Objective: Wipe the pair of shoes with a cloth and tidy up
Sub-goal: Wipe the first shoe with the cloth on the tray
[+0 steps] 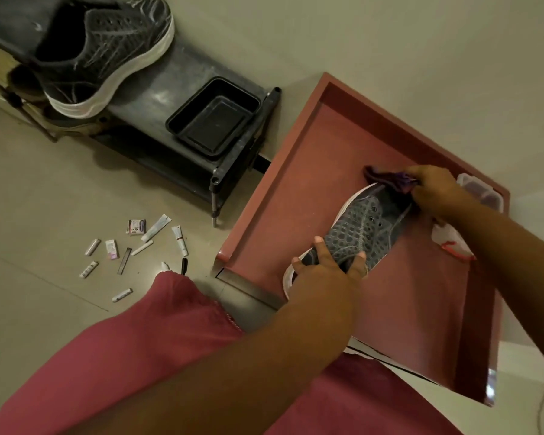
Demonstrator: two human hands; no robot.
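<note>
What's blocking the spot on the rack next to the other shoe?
A black tray sits on the rack top beside the shoe already there; it could crowd the held shoe. Nothing else visible.

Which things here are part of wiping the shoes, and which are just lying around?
Part of the job:
grey shoe, held by the left hand
purple cloth, in the right hand
second shoe on the rack

Lying about:
black tray
small tubes and packets on the floor
clear plastic box

One shoe (pixel 355 233) lies in the tray (pixel 296 171); the other (pixel 107 54) sits on the rack (pixel 170 98), left.
</note>
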